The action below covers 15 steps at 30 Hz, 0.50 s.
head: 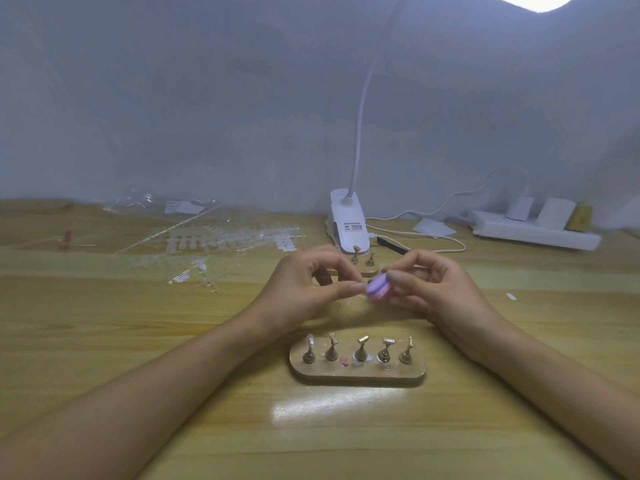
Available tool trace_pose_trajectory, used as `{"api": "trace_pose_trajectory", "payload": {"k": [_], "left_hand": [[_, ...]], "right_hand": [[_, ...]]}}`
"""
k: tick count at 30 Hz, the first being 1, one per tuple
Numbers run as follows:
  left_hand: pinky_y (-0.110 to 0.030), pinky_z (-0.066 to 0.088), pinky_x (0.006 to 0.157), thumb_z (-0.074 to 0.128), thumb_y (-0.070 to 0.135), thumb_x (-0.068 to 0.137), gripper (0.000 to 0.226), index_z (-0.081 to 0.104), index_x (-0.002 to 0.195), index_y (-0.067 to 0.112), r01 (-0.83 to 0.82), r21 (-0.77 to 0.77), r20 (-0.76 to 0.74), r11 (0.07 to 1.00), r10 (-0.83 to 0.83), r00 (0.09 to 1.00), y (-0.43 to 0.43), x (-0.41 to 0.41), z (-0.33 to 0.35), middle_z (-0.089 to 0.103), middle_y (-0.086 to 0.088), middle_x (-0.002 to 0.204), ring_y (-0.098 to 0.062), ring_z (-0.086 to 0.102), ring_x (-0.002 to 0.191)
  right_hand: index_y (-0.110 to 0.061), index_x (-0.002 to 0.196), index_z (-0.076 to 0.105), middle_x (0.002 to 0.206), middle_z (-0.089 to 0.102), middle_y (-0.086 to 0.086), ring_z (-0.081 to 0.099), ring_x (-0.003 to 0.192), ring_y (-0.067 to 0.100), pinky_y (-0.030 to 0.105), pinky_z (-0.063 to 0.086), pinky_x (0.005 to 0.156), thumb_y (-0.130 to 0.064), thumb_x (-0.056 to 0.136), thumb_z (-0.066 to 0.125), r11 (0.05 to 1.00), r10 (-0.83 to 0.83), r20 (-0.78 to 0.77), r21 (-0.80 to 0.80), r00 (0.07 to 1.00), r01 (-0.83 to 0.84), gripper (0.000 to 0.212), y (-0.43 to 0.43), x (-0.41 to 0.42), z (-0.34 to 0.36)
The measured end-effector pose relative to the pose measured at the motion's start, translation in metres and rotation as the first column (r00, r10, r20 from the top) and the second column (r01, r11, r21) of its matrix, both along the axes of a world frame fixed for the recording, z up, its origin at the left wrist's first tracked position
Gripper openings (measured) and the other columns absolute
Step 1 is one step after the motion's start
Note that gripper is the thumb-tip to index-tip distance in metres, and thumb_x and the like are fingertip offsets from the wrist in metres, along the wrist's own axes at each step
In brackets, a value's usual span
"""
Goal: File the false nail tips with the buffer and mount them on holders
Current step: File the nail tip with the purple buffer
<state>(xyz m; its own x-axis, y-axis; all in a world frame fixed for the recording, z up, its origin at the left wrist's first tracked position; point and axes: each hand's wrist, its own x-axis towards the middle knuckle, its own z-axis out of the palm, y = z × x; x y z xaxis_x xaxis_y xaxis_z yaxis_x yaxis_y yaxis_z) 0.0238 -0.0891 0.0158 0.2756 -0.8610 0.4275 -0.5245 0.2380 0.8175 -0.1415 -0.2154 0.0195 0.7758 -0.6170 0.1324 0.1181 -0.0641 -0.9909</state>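
Left hand (304, 289) pinches nail tip (361, 295), barely visible; right hand (440, 292) grips buffer (378, 288). Risk: heavy stroke flicks tip from pinch.

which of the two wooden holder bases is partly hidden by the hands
The far base, by the lamp clamp; only two holders show. The near base, with five holders, is unobstructed.
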Motion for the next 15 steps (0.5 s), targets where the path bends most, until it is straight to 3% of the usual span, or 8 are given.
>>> {"api": "trace_pose_trajectory", "payload": {"k": [7,11,15], "left_hand": [[-0.019,0.044,0.067,0.079,0.015,0.078,0.014,0.072,0.073,0.027,0.011,0.034,-0.023,0.999,-0.011,1.000,0.0018,-0.0003,0.0023,0.066,0.002,0.080,-0.003,0.049,0.066],[-0.019,0.043,0.066,0.078,0.014,0.079,0.015,0.071,0.072,0.024,-0.006,0.013,-0.045,1.000,0.007,0.999,0.0008,0.0003,0.0030,0.066,0.005,0.078,-0.002,0.050,0.066],[-0.015,0.043,0.067,0.078,0.013,0.079,0.017,0.070,0.073,0.026,0.014,0.022,0.013,1.000,-0.014,1.000,0.0014,-0.0020,0.0029,0.065,0.003,0.080,0.001,0.049,0.064]], "right_hand": [[-0.005,0.084,0.064,0.094,0.073,0.027,0.073,0.087,0.036,0.033,0.060,0.075,-0.014,0.072,0.077,0.995,0.100,-0.024,0.022,0.995,-0.099,0.020,-0.0034,-0.0017,0.0020],[-0.012,0.080,0.068,0.093,0.074,0.022,0.074,0.084,0.029,0.032,0.060,0.073,-0.015,0.073,0.078,0.984,0.164,-0.091,-0.062,0.982,-0.170,0.013,0.0017,-0.0015,0.0007],[-0.009,0.080,0.068,0.092,0.075,0.021,0.073,0.083,0.030,0.032,0.062,0.075,-0.017,0.070,0.078,1.000,0.016,-0.025,-0.016,1.000,-0.017,0.016,-0.0007,-0.0009,0.0002]]}}
